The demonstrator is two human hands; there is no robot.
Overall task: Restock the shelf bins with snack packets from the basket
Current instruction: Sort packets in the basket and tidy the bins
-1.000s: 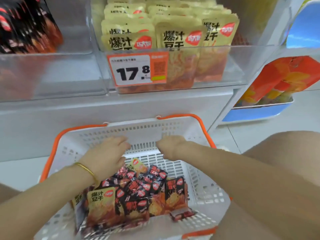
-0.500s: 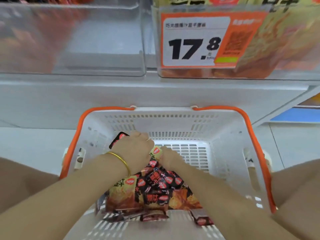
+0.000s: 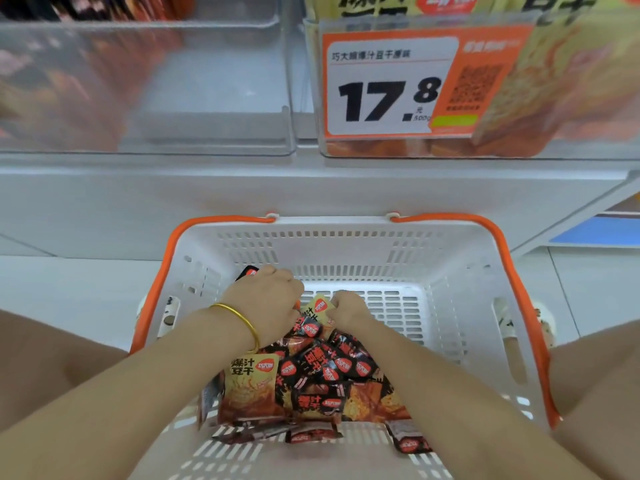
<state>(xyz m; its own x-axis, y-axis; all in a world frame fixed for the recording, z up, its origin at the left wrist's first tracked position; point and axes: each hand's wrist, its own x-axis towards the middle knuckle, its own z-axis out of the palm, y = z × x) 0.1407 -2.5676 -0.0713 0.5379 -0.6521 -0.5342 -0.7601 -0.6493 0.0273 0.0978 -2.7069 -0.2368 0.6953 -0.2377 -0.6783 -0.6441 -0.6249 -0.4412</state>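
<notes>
A white basket (image 3: 460,271) with orange handles stands below the shelf and holds a heap of black snack packets (image 3: 329,368) and a yellow one (image 3: 252,386). My left hand (image 3: 266,303), with a gold bangle on the wrist, is down in the heap, fingers curled round black packets; one packet's corner sticks out beyond the knuckles. My right hand (image 3: 346,308) grips packets beside it, next to a yellow packet's top (image 3: 317,306). Above, a clear shelf bin (image 3: 207,91) holds black and red packets at its left. A second bin (image 3: 571,98) holds yellow packets.
A price tag (image 3: 391,88) reading 17.8 hangs on the front of the right bin. The white shelf ledge (image 3: 311,188) runs just above the basket's far rim. My bare knees (image 3: 52,351) flank the basket. A blue tray edge (image 3: 595,233) shows at the right.
Both hands went from above the basket's far side down into the packet heap and closed on packets. The view dropped and moved closer to the basket and bins.
</notes>
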